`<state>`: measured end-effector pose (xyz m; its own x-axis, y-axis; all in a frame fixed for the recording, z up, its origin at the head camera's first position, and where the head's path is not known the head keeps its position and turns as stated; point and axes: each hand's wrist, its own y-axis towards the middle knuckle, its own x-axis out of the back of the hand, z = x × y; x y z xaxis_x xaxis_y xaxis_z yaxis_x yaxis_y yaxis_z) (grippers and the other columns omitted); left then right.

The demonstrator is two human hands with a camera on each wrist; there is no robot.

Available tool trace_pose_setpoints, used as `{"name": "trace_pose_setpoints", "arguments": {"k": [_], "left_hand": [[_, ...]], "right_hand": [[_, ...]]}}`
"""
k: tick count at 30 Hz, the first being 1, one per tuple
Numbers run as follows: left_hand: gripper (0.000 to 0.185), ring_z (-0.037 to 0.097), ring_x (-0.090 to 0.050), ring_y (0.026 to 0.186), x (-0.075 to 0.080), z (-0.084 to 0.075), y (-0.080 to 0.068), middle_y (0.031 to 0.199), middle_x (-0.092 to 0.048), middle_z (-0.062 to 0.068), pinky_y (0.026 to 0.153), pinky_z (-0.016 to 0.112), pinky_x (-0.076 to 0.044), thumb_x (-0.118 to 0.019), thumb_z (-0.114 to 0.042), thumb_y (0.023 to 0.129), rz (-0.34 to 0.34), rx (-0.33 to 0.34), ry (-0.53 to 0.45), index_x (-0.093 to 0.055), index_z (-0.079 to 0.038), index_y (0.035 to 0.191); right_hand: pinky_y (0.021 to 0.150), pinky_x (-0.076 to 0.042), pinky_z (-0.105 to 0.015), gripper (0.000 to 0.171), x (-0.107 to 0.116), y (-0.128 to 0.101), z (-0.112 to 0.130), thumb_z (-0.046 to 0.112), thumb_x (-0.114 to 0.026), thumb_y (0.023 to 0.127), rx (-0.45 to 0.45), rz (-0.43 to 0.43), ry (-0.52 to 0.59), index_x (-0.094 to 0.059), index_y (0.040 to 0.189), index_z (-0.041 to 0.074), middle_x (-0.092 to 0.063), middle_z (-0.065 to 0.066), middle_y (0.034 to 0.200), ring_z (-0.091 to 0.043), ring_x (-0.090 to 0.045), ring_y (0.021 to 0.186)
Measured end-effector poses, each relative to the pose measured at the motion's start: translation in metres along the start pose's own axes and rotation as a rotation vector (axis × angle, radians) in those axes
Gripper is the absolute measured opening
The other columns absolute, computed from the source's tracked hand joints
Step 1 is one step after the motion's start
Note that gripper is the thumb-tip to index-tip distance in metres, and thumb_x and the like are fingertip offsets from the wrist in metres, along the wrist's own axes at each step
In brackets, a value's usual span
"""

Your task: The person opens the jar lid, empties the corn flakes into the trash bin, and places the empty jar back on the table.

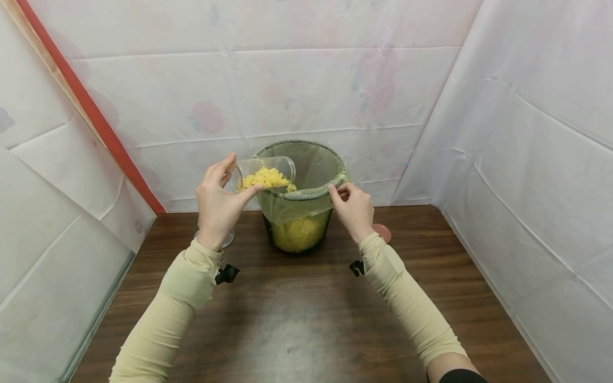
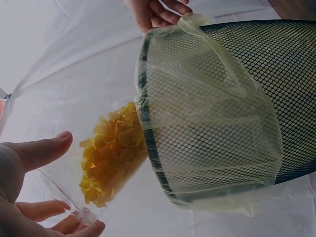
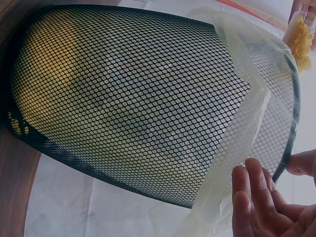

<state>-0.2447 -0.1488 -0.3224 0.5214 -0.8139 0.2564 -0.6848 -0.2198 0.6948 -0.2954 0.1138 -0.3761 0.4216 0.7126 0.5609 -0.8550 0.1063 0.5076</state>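
Observation:
In the head view my left hand (image 1: 217, 199) grips a clear jar (image 1: 287, 162) near its base, fingers above and thumb below. The jar lies on its side with its mouth over the rim of a dark mesh bin (image 1: 299, 242). Yellow flakes (image 2: 116, 155) fill its lower side, some right at the mouth. A thin pale-green bag (image 2: 212, 133) lines the bin and folds over its rim. My right hand (image 1: 353, 210) pinches the bag-covered rim at the right, thumb (image 3: 301, 163) on one side and fingers on the other. More yellow shows through the mesh low in the bin.
The bin stands on a dark wooden table (image 1: 292, 308) close to the white cloth backdrop (image 1: 306, 90). A flat pink disc (image 1: 382, 232) lies behind my right wrist. Behind the left wrist, a clear round base (image 1: 229, 238) is partly hidden. White cloth closes both sides.

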Motion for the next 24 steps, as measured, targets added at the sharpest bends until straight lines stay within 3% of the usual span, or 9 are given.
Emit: {"name": "trace_pose_setpoints", "arguments": {"k": [10,15,24], "left_hand": [[0.077,0.021,-0.058,0.102,0.0013,-0.0021,0.0012,0.117,-0.06,0.014,0.093,0.029,-0.051,-0.089,-0.023,0.063,-0.001,0.041,0.033,-0.057,-0.006,0.131],[0.075,0.021,-0.056,0.096,-0.0005,-0.0012,0.0023,0.11,-0.061,0.014,0.091,0.034,-0.052,-0.088,-0.026,0.064,-0.011,0.058,0.032,-0.057,-0.006,0.13],[0.074,0.023,-0.058,0.098,-0.0019,0.0003,0.0038,0.112,-0.061,0.014,0.09,0.036,-0.052,-0.087,-0.031,0.066,-0.016,0.098,0.046,-0.058,-0.005,0.129]], "right_hand": [[0.055,-0.047,-0.035,0.036,0.0,0.0001,0.0007,0.05,-0.055,0.09,-0.001,-0.004,0.003,-0.067,0.077,0.019,-0.07,0.004,0.073,-0.015,-0.064,0.064],[0.056,-0.047,-0.035,0.036,-0.0001,0.0005,0.0003,0.051,-0.055,0.09,-0.003,0.005,0.002,-0.067,0.078,0.019,-0.07,0.004,0.074,-0.015,-0.063,0.064],[0.056,-0.047,-0.035,0.036,0.0011,-0.0002,0.0022,0.051,-0.055,0.09,-0.003,0.006,0.004,-0.068,0.078,0.019,-0.07,0.003,0.074,-0.015,-0.063,0.065]]}}
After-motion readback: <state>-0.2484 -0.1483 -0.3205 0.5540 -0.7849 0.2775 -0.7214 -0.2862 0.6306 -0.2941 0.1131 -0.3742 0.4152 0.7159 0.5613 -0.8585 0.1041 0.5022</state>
